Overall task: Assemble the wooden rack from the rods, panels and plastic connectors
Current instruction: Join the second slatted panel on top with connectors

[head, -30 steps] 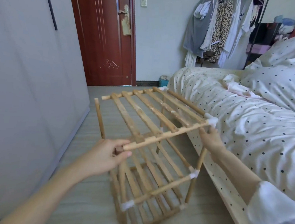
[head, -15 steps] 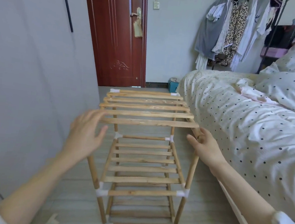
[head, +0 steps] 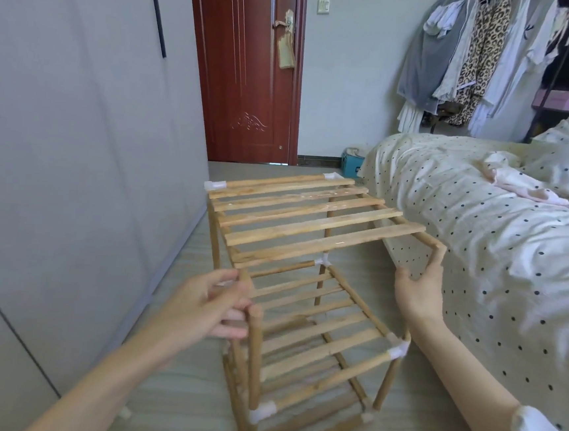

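Observation:
The wooden rack (head: 302,351) stands on the floor between the wardrobe and the bed, its lower slatted shelves joined by white plastic connectors (head: 398,350). The top slatted panel (head: 310,222) is fixed by connectors at its far corners; its near end hangs free above the posts. My left hand (head: 209,306) pinches the near left rod end of that panel, just above a bare post top (head: 255,314). My right hand (head: 417,289) grips the panel's near right rod end, fingers curled over it.
Grey wardrobe doors (head: 74,162) run close along the left. A bed with a dotted cover (head: 481,232) lies right against the rack. A red door (head: 244,67) and a clothes rail (head: 479,53) stand at the back. A small white piece (head: 124,412) lies on the floor.
Half a second ago both hands hovered open beside the top panel. Now each has closed on a near rod end of it, and the rack sits turned slightly.

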Demonstrator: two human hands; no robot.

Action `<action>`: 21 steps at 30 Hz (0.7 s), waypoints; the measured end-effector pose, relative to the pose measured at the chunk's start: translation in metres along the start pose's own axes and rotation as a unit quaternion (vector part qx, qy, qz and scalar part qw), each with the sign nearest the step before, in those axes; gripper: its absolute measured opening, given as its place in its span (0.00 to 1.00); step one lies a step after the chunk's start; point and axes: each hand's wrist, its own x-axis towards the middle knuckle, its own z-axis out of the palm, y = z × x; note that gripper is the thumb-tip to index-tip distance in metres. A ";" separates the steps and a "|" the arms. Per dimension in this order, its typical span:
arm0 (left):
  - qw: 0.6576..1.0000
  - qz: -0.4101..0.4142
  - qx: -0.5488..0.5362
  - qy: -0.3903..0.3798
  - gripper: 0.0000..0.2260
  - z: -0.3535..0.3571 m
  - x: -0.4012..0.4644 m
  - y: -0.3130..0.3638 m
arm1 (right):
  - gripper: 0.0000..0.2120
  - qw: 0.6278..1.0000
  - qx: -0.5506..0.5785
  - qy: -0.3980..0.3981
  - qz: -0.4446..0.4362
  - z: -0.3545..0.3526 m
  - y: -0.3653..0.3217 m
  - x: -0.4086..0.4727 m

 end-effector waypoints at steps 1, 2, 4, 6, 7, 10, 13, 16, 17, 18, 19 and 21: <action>1.000 0.007 0.018 -0.019 0.09 0.000 -0.005 0.002 | 0.21 0.999 0.016 -0.024 0.030 0.003 -0.005 -0.005; 0.999 0.018 0.036 -0.022 0.08 -0.002 -0.005 0.003 | 0.23 0.994 0.045 -0.063 0.074 0.007 -0.012 -0.012; 0.998 0.027 0.047 0.015 0.10 -0.008 0.004 0.002 | 0.23 0.961 0.162 -0.176 0.141 0.017 -0.029 -0.030; 0.997 0.016 0.037 0.063 0.11 -0.015 0.021 -0.006 | 0.20 0.906 0.271 -0.269 0.184 0.026 -0.044 -0.047; 0.996 0.013 0.029 0.083 0.12 -0.019 0.030 -0.009 | 0.19 0.881 0.309 -0.293 0.205 0.031 -0.049 -0.050; 0.991 0.013 0.005 0.133 0.12 -0.030 0.058 -0.022 | 0.16 0.819 0.392 -0.334 0.252 0.044 -0.063 -0.051; 0.977 0.016 -0.013 0.212 0.09 -0.043 0.083 -0.034 | 0.14 0.820 0.396 -0.334 0.244 0.053 -0.064 -0.047; 0.953 0.020 -0.008 0.303 0.07 -0.061 0.104 -0.045 | 0.15 0.847 0.358 -0.326 0.220 0.051 -0.057 -0.045; 0.947 0.019 -0.016 0.322 0.09 -0.065 0.109 -0.046 | 0.16 0.851 0.352 -0.324 0.218 0.049 -0.054 -0.043; 0.941 0.018 -0.029 0.336 0.11 -0.070 0.114 -0.047 | 0.16 0.854 0.347 -0.319 0.220 0.045 -0.052 -0.043; 0.939 0.021 -0.042 0.341 0.12 -0.072 0.118 -0.046 | 0.17 0.857 0.344 -0.313 0.222 0.041 -0.050 -0.041; 0.939 0.046 -0.075 0.331 0.08 -0.074 0.123 -0.042 | 0.17 0.860 0.343 -0.304 0.224 0.035 -0.047 -0.039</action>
